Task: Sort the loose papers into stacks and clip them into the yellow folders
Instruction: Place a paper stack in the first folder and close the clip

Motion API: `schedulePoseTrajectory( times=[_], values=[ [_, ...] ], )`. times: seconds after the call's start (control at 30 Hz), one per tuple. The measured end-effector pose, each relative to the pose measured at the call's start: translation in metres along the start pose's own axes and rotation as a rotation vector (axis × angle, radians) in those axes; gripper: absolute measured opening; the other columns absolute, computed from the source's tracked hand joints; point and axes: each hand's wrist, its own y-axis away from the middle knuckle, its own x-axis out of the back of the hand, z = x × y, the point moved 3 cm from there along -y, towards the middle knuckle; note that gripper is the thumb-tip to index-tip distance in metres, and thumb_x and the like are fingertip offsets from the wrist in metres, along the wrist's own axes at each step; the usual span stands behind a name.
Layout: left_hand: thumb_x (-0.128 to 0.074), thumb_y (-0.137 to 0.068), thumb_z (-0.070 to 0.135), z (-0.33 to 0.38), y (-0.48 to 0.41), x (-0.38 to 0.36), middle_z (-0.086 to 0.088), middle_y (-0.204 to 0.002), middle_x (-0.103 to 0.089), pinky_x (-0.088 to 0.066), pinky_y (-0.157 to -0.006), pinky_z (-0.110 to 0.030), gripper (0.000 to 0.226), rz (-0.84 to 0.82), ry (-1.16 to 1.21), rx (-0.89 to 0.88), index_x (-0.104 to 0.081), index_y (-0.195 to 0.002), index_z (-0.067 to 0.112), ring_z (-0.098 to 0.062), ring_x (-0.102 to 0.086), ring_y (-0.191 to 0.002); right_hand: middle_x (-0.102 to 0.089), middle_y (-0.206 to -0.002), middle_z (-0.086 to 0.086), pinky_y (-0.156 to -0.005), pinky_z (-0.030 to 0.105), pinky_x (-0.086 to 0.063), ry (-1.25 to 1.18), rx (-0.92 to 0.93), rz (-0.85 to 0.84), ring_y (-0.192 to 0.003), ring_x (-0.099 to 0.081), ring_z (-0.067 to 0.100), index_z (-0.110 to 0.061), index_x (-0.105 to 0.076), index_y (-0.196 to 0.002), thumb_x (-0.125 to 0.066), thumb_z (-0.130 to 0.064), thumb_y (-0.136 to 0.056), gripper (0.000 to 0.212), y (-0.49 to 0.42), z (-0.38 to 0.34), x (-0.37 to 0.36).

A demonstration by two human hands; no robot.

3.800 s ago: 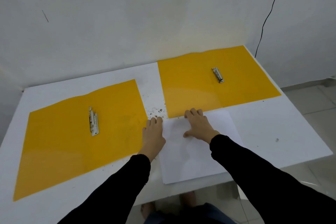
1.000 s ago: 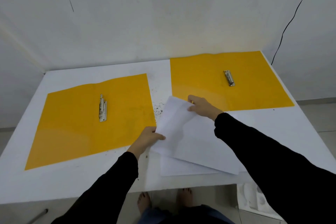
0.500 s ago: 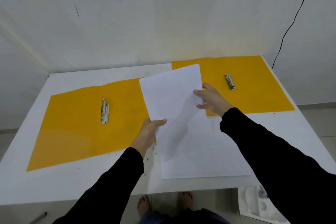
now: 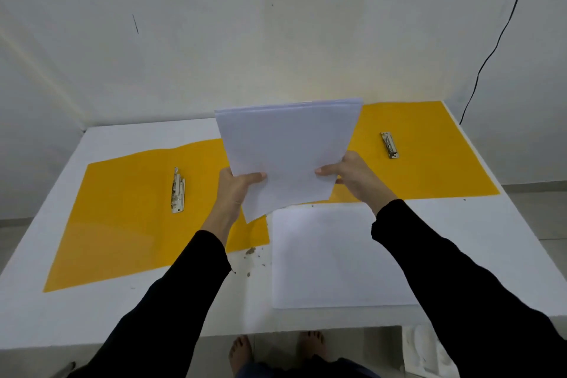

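Both hands hold a thin stack of white sheets (image 4: 288, 147) upright above the table's middle. My left hand (image 4: 237, 190) grips its lower left edge, and my right hand (image 4: 349, 176) grips its lower right edge. More white paper (image 4: 325, 258) lies flat on the table below the raised stack. An open yellow folder (image 4: 122, 218) with a metal clip (image 4: 178, 190) lies on the left. A second open yellow folder (image 4: 429, 156) with its clip (image 4: 389, 145) lies at the back right, partly hidden behind the held sheets.
The white table (image 4: 46, 313) stands against a white wall. Dark crumbs (image 4: 251, 252) lie between the left folder and the flat paper. A black cable (image 4: 487, 52) runs down the wall at the right. Bare feet (image 4: 242, 350) show beneath the front edge.
The stack came off the flat pile, rising from a tilted lift to upright. My hands shifted to its two lower corners, and it now covers part of the right folder.
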Motion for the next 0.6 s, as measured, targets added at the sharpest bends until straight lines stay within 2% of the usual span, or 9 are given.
schedulePoseTrajectory(
  times=[0.07, 0.17, 0.3, 0.47, 0.6],
  values=[
    [-0.078, -0.067, -0.004, -0.010, 0.004, 0.001, -0.006, -0.107, -0.068, -0.052, -0.078, -0.035, 0.045, 0.005, -0.004, 0.025, -0.064, -0.105, 0.014, -0.025, -0.063, -0.093, -0.069, -0.104, -0.008, -0.068, 0.026, -0.053, 0.014, -0.007, -0.022, -0.091, -0.064, 0.008, -0.020, -0.063, -0.109, -0.076, 0.002, -0.074, 0.044, 0.002, 0.014, -0.004],
    [-0.076, -0.065, -0.011, -0.023, 0.011, 0.001, -0.008, -0.110, -0.066, -0.049, -0.077, -0.033, 0.052, 0.028, -0.007, 0.071, -0.063, -0.110, 0.011, -0.025, -0.060, -0.094, -0.070, -0.110, 0.000, -0.085, 0.039, -0.056, 0.045, -0.006, -0.042, -0.101, -0.065, 0.022, -0.014, -0.064, -0.114, -0.076, 0.006, -0.071, 0.050, 0.000, 0.035, -0.009],
    [-0.075, -0.067, -0.010, -0.027, 0.012, -0.002, -0.005, -0.108, -0.064, -0.049, -0.077, -0.033, 0.051, 0.066, 0.021, 0.096, -0.061, -0.110, 0.013, -0.025, -0.058, -0.096, -0.070, -0.114, 0.011, -0.092, 0.047, -0.051, 0.005, -0.007, -0.013, -0.102, -0.064, 0.029, -0.013, -0.068, -0.104, -0.072, 0.011, -0.070, 0.042, -0.004, 0.040, -0.013],
    [-0.078, -0.071, -0.002, -0.030, 0.009, -0.004, -0.005, -0.108, -0.064, -0.048, -0.076, -0.033, 0.050, 0.117, 0.026, 0.137, -0.060, -0.118, 0.007, -0.024, -0.059, -0.092, -0.068, -0.120, 0.010, -0.094, 0.041, -0.052, 0.020, -0.021, 0.005, -0.108, -0.064, 0.028, -0.009, -0.063, -0.121, -0.072, 0.003, -0.078, 0.045, -0.007, 0.042, -0.015],
    [-0.077, -0.074, 0.004, -0.029, 0.001, 0.003, -0.009, -0.109, -0.068, -0.050, -0.076, -0.035, 0.040, 0.128, -0.043, 0.098, -0.064, -0.112, 0.006, -0.026, -0.063, -0.090, -0.067, -0.118, 0.007, -0.079, 0.030, -0.053, 0.071, -0.022, -0.012, -0.101, -0.065, 0.024, -0.009, -0.062, -0.124, -0.066, -0.003, -0.086, 0.039, -0.013, 0.036, -0.019]
  ],
)
